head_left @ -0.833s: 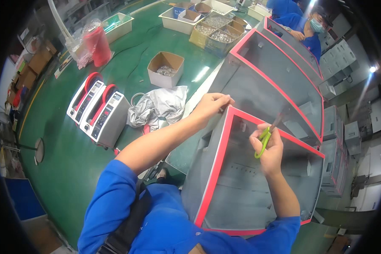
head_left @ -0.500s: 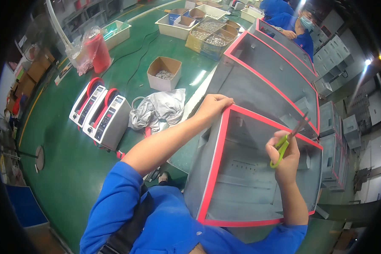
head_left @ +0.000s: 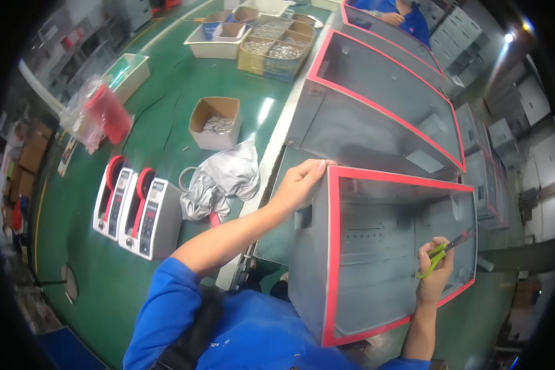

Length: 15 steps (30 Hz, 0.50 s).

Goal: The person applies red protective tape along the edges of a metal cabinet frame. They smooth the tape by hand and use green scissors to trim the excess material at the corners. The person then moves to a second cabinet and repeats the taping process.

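A rumpled grey cloth (head_left: 228,176) near an open carton (head_left: 213,142) (small metallic pieces (head_left: 217,126) inside)

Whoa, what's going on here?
A person's left grip is at a corner of a gray box with red edges. Their right grip holds green-handled scissors in front of the box's open side. More red-edged boxes stand beyond, with another person in blue by the farthest one.

- With our left hand (head_left: 296,185), we pinch at the upper left corner of a grey box (head_left: 308,265) edged in red (head_left: 331,265).
- In our right fingers (head_left: 427,248), we hold green-handled scissors (head_left: 438,257), blades apart from our left hand.
- Beyond, we see more red-edged boxes (head_left: 351,126).
- Leftward, we see two white machines (head_left: 161,222) beside a grey cloth (head_left: 231,176).
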Each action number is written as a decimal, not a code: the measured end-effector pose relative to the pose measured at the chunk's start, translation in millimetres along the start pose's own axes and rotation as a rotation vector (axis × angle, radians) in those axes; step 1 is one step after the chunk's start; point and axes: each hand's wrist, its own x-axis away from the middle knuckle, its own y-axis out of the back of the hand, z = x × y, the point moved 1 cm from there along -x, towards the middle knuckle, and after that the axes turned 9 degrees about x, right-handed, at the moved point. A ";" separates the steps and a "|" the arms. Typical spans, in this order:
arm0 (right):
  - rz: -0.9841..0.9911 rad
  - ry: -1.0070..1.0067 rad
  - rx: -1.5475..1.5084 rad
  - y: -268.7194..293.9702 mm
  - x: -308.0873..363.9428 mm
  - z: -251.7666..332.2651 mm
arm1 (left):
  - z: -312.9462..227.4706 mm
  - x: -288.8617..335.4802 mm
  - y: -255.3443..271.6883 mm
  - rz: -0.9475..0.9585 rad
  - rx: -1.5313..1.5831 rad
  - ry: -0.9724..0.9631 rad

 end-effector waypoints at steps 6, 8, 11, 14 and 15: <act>-0.343 0.064 0.479 1.9 -14.9 -33.2 | -2.4 -1.9 12.7 0.159 -0.169 -0.079; -0.392 0.010 0.469 9.9 -18.7 -35.4 | -3.6 -5.7 15.7 0.220 -0.177 -0.101; -0.419 0.012 0.582 18.0 -19.2 -44.7 | -5.6 -10.4 20.6 0.285 -0.215 -0.145; -0.438 -0.003 0.642 22.6 -21.2 -49.2 | -4.6 -14.6 24.8 0.294 -0.236 -0.216; -0.446 -0.020 0.658 23.6 -20.5 -50.9 | -3.5 -16.7 26.8 0.318 -0.243 -0.244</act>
